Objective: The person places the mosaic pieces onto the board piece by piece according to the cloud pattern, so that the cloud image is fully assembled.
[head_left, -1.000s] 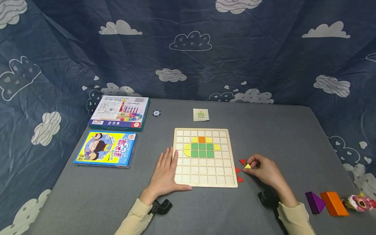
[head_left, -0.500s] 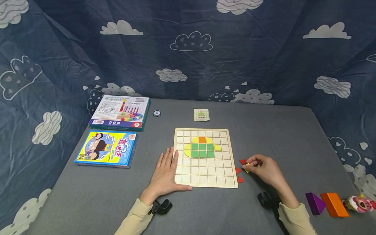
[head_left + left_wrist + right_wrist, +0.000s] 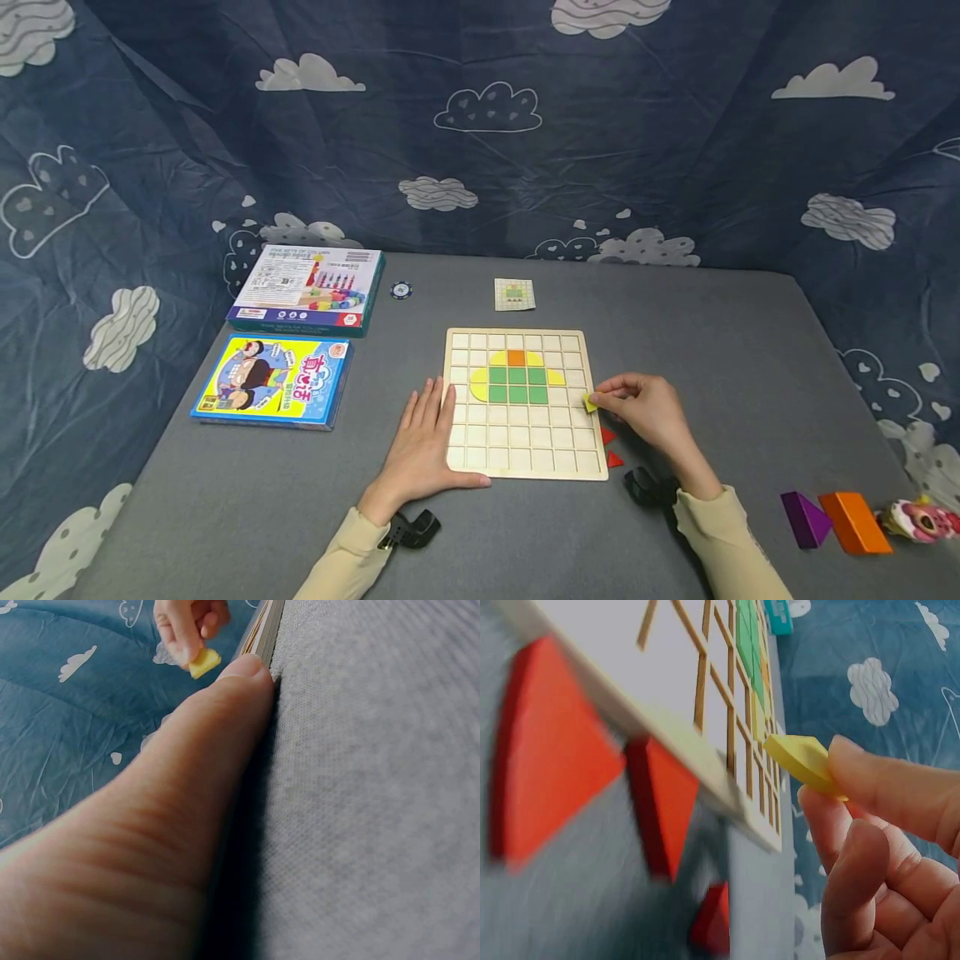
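A wooden grid board [image 3: 525,477] lies on the grey table. Several green squares [image 3: 517,385] fill its upper middle, with an orange square [image 3: 516,357] above and yellow pieces [image 3: 478,384] around them. My left hand [image 3: 416,442] rests flat along the board's left side, thumb by the front left corner. Between thumb and fingers my right hand [image 3: 647,414] pinches a small yellow piece [image 3: 802,761] with a curved edge, over the board's right edge. Red triangular pieces [image 3: 559,750] lie on the table just right of the board; one is hidden by the right hand in the head view.
Behind the board lies a small pattern card [image 3: 514,294], with a poker chip [image 3: 401,289] to its left. Two boxes, one white and purple [image 3: 300,287] and one blue and yellow [image 3: 270,379], lie at left. A purple block [image 3: 806,519], an orange block [image 3: 855,522] and a figurine [image 3: 921,520] sit at front right.
My right hand has moved left and away from me with the yellow piece, from beside the red pieces to the board's right edge. The left hand has stayed in place.
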{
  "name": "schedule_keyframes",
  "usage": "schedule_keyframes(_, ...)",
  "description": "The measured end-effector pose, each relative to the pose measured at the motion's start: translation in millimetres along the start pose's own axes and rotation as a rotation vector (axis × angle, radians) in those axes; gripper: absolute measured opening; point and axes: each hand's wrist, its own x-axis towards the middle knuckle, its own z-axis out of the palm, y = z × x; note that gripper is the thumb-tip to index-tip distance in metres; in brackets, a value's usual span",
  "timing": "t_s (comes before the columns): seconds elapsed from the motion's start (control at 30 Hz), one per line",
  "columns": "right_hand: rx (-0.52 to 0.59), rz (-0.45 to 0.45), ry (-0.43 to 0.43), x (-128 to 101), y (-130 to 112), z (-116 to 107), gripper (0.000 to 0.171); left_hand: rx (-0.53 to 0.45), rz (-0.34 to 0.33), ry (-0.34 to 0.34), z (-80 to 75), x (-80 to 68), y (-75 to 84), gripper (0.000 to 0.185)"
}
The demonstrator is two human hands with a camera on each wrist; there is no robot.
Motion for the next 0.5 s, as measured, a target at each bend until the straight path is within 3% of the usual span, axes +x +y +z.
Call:
schedule_keyframes(0.17,0.038,-0.013,0.006,10,-3,13,0.017,-0.002,-0.002,0.000,0.3,0.3,0.1,0.134)
schedule_keyframes(0.5,0.101,0.055,-0.087,22,-14,24,0.016,-0.002,-0.009,-0.004,-0.7,0.3,1.0,0.134)
